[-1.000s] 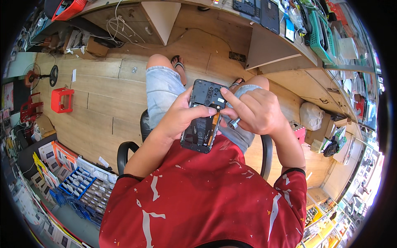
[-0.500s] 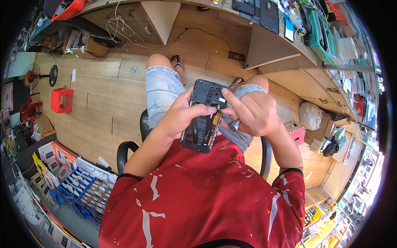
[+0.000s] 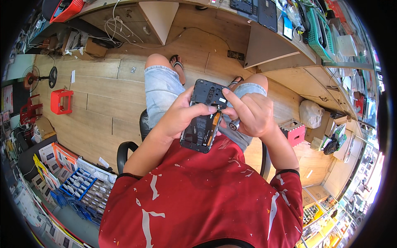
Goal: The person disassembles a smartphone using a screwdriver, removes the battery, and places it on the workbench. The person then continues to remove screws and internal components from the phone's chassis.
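Note:
My left hand (image 3: pixel 178 114) is closed round a smartphone (image 3: pixel 202 120) with its back cover off, held tilted above my lap. The phone's dark inner frame shows at the top, with the black battery and an orange strip lower down. My left thumb presses across its middle, near the lower edge of the upper cover plate. My right hand (image 3: pixel 253 112) is closed on a small screwdriver (image 3: pixel 234 125), whose round metal end sticks out below the fingers. The right index fingertip rests at the phone's upper right edge. The screwdriver's tip is hidden by my fingers.
A workbench (image 3: pixel 289 49) at the upper right carries phone parts and a green basket (image 3: pixel 320 37). On the floor stand a red stool (image 3: pixel 61 101), a pink stool (image 3: pixel 292 131) and a white bag (image 3: pixel 311 114). Blue trays (image 3: pixel 77 183) lie at lower left. Chair armrests (image 3: pixel 124 155) flank me.
The right hand has shifted very slightly, and the screwdriver's round end faces up a little more. The phone and left hand stay in place.

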`<state>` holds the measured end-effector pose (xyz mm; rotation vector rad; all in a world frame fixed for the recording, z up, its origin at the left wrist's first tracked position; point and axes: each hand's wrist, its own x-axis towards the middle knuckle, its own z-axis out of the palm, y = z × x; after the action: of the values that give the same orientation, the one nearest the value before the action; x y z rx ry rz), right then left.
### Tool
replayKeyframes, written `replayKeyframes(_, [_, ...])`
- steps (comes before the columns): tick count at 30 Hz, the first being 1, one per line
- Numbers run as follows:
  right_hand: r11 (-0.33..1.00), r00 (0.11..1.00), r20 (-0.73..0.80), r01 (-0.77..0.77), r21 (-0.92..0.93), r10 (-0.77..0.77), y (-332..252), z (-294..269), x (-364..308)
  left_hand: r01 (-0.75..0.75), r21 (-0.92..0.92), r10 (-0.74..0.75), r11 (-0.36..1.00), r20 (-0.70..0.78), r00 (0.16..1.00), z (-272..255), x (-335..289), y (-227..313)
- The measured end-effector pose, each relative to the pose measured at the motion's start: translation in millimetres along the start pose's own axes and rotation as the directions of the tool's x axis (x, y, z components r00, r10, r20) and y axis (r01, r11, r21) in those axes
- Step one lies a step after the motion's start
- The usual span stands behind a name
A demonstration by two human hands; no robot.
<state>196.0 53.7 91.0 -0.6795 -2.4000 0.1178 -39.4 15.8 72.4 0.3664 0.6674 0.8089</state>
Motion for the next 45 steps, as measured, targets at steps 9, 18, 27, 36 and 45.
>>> replayKeyframes(9, [0.995, 0.992, 0.091, -0.089, 0.054, 0.084, -2, -1, -7, -0.049, 0.026, 0.049, 0.998, -0.014, 0.999, 1, 0, 0])
replayKeyframes(18, [0.977, 0.980, 0.025, -0.197, 0.087, 0.195, -4, 3, -13, -0.127, 0.108, 0.120, 0.986, 0.068, 0.990, -4, 5, -2])
replayKeyframes(27, [0.945, 0.950, -0.055, -0.298, 0.137, 0.308, -14, 5, -11, -0.098, 0.034, 0.096, 0.995, 0.074, 0.993, -2, 7, -3])
replayKeyframes(36, [0.929, 0.933, -0.047, -0.348, 0.128, 0.356, -16, 10, -21, -0.126, 0.134, 0.114, 0.983, 0.090, 0.989, -4, 10, -8])
replayKeyframes(45, [0.840, 0.839, -0.128, -0.498, 0.214, 0.529, -36, 13, -25, -0.137, 0.103, 0.127, 0.985, 0.094, 0.987, -2, 11, -6])
